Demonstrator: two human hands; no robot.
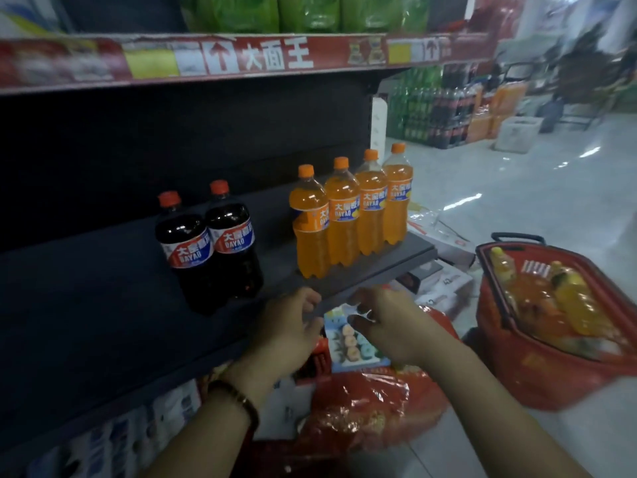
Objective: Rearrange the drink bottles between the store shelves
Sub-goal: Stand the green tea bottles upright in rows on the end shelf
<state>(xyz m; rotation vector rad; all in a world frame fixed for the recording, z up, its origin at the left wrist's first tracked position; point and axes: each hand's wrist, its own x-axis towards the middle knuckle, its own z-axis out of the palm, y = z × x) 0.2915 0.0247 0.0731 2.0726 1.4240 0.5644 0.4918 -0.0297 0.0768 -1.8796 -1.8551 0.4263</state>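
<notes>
Standing upright in a tight row of 4, the orange drink bottles (348, 215) occupy the right end of the dark shelf (103, 305), their orange caps stepping back toward the shelf's far corner and their sides touching. Well apart to their left on the same shelf, 2 cola bottles (210, 250) with red caps stand side by side, touching, with red, white and blue labels facing out.

Just below the front edge of the shelf, between the 2 groups, both hands are raised close together. The left hand (289, 329) is empty, its fingers loosely bent with the tips at the shelf's lip; whether they touch it cannot be told. The right hand (389, 326) is blurred, its fingers also loosely bent and gripping nothing that shows. A dark beaded bracelet (241, 398) circles the left wrist.

Under the hands lie a pale blue box (351, 343) of small pastel items and, nearer the camera, a red crinkled plastic pack (372, 408). To the right, a red shopping basket (551, 374) sits on the pale floor (517, 201), holding several yellow and orange bottles (575, 305) lying on their sides. White cartons (444, 281) sit between the basket and the shelf end.

Above, the upper shelf carries a red price strip (262, 56) with large white characters, and green packets (306, 12) stand on it. Far back, stacked packs of green and dark bottles (434, 115) line the wall.
</notes>
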